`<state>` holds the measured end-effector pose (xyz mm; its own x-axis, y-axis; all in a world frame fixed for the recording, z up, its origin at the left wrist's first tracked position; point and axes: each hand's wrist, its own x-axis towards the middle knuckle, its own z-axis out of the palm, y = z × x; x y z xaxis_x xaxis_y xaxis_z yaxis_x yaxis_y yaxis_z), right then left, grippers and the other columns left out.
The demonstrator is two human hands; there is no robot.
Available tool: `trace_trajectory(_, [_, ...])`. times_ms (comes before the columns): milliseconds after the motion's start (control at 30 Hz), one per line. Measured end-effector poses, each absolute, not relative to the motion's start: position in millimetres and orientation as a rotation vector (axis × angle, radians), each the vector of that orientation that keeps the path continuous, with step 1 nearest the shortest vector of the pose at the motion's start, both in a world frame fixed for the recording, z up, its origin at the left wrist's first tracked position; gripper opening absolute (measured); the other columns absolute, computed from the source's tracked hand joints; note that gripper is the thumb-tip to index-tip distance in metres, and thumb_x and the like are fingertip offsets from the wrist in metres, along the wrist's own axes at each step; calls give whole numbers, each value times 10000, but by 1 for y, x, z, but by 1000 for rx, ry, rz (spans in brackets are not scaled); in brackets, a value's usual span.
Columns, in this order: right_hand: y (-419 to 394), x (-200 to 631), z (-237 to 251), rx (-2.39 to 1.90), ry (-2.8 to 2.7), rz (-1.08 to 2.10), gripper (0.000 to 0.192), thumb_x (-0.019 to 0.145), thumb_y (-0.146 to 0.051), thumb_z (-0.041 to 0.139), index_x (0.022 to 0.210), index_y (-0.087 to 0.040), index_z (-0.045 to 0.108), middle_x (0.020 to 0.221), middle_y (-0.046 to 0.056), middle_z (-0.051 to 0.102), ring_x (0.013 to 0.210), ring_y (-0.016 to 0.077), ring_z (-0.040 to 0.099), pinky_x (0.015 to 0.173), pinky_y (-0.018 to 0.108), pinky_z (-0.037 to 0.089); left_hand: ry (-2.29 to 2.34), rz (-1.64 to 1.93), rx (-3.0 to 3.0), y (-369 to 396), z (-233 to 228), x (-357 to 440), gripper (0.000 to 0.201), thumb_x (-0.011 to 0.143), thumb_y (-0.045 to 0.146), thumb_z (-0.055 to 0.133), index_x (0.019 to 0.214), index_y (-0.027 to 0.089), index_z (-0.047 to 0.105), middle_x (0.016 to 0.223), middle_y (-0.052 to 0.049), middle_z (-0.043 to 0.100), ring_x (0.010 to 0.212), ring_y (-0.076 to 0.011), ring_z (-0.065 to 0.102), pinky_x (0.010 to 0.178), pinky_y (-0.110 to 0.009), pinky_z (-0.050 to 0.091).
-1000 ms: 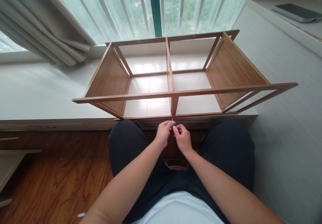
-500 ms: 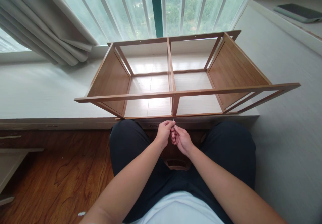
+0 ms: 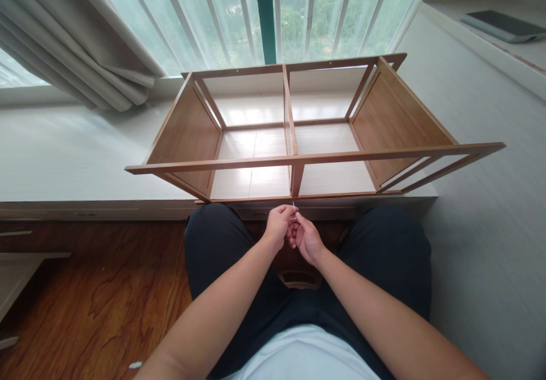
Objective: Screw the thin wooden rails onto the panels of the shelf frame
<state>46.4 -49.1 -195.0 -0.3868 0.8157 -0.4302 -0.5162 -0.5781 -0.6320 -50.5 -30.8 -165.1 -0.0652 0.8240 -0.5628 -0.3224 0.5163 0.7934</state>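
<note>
In front of me a wooden shelf frame (image 3: pixel 296 157) rests on its side, with a middle divider and solid panels at both ends. Close to its lower front rail (image 3: pixel 251 199), my left hand (image 3: pixel 279 221) pinches a thin metal rod (image 3: pixel 293 203) whose tip pokes up past the fingers; whether it is a screw or a hex key I cannot tell. My right hand (image 3: pixel 307 238) meets it from the right, thumb and finger closed at the same slim metal. Fingers hide most of the rod.
The frame stands on a pale window ledge (image 3: pixel 77 152) with drawers below. A grey curtain (image 3: pixel 81 38) hangs at left. A dark flat device (image 3: pixel 503 25) lies on the right shelf. My knees flank the hands. A pale furniture piece (image 3: pixel 19 280) stands on the wood floor (image 3: pixel 98 312).
The right hand has shifted and turned slightly, its lower fingers loosening a little, and more metal shows between the hands. The left hand and the shelf frame stay in place.
</note>
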Motion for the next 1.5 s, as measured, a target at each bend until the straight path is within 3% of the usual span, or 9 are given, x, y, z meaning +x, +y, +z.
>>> trace_trajectory(133, [-51, 47, -201, -1082, -715, 1839, 418, 850, -599, 665, 808, -188, 603, 560, -27, 581, 401, 93, 467, 341, 190, 325, 1317, 1045, 514, -29, -167, -51, 211, 731, 354, 696, 812, 161, 681, 429, 58, 474, 299, -105, 401, 341, -221, 287])
trace_trajectory(333, [-51, 49, -206, -1286, -979, 1536, 399, 866, -590, 638, 795, -204, 568, 535, -53, 533, 413, 91, 425, 376, 200, 311, 1361, 1114, 551, -26, -173, -53, 215, 686, 316, 711, 771, 123, 749, 594, 17, 542, 529, -78, 454, 487, -207, 302])
trace_trajectory(633, [-46, 58, -205, -1492, -1294, 997, 332, 886, -496, 651, 750, -222, 522, 647, -36, 543, 575, 140, 510, 583, 261, 394, 1371, 1065, 509, -26, -174, -51, 268, 694, 362, 700, 817, 133, 766, 659, -11, 578, 629, -104, 460, 546, -217, 280])
trace_trajectory(1067, [-47, 61, -198, -1538, -1450, 918, 213, 876, -438, 645, 854, -238, 577, 692, 7, 653, 611, 189, 608, 638, 292, 463, 1380, 1061, 499, -26, -178, -51, 264, 693, 367, 701, 821, 145, 765, 659, 1, 565, 614, -101, 456, 548, -217, 286])
trace_trajectory(1500, [-47, 65, -199, -1565, -1514, 828, 164, 863, -373, 642, 946, -237, 604, 655, -19, 628, 592, 190, 604, 629, 287, 443, 1360, 1094, 491, -25, -175, -51, 248, 692, 349, 710, 806, 133, 756, 678, -3, 560, 598, -88, 437, 517, -209, 265])
